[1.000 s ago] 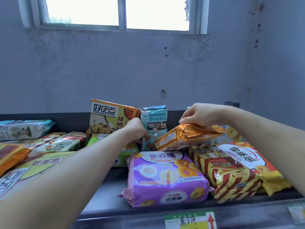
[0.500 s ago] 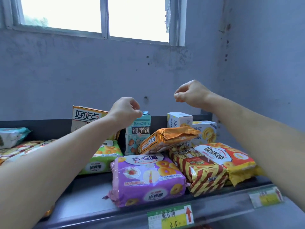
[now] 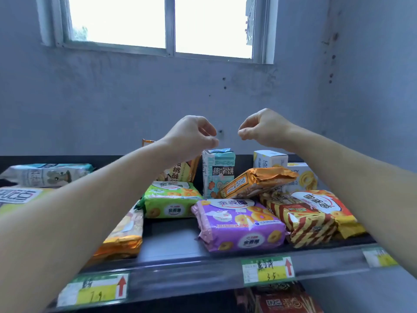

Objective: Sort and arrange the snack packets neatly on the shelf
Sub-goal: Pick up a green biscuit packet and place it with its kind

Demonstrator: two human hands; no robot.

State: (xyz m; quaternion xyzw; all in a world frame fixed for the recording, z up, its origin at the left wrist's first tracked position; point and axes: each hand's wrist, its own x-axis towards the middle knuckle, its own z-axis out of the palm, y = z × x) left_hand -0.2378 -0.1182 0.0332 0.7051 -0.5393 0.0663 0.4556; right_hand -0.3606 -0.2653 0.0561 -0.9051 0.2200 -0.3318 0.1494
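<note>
Snack packets lie on a dark shelf (image 3: 171,242). A purple packet (image 3: 239,224) lies at the front, a green one (image 3: 171,199) behind it to the left. An orange foil packet (image 3: 257,182) leans on a red-and-gold striped packet (image 3: 302,222). A pale blue packet (image 3: 217,171) stands upright at the back. My left hand (image 3: 194,134) and my right hand (image 3: 264,129) hover above the packets, raised in front of the wall, fingers loosely curled, holding nothing. The two hands are close together but apart.
Yellow-white boxes (image 3: 270,159) stand at the back right, next to an orange-red packet (image 3: 325,206). More packets (image 3: 47,175) lie at the left. Price tags (image 3: 268,269) run along the shelf's front rail. A grey wall and a window (image 3: 167,21) rise behind.
Both hands let go of the packets and rose above the shelf, moving toward each other. The orange foil packet now rests on the striped one.
</note>
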